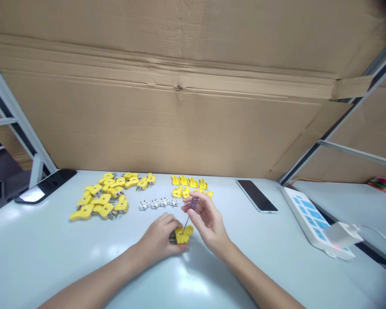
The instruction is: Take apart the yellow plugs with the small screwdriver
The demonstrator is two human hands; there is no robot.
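Note:
Near the front middle of the table, my left hand (162,236) grips a yellow plug (183,235) between thumb and fingers, its metal pins toward the palm. My right hand (209,223) is closed round the purple handle of a small screwdriver (194,203). The shaft slants down and its tip meets the plug's upper face. Just behind my hands stand several white plug inserts with pins (155,203) in a row. Farther back lie yellow shell halves (193,183) in two rows, some partly hidden by my right hand. A heap of yellow plugs (104,198) lies to the left.
A phone (257,196) lies at the back right. Beyond it, a white power strip (312,219) holds a white charger (342,234) with a cable. A dark glossy device (46,186) sits at the left edge. Cardboard (180,128) on a metal frame walls off the back.

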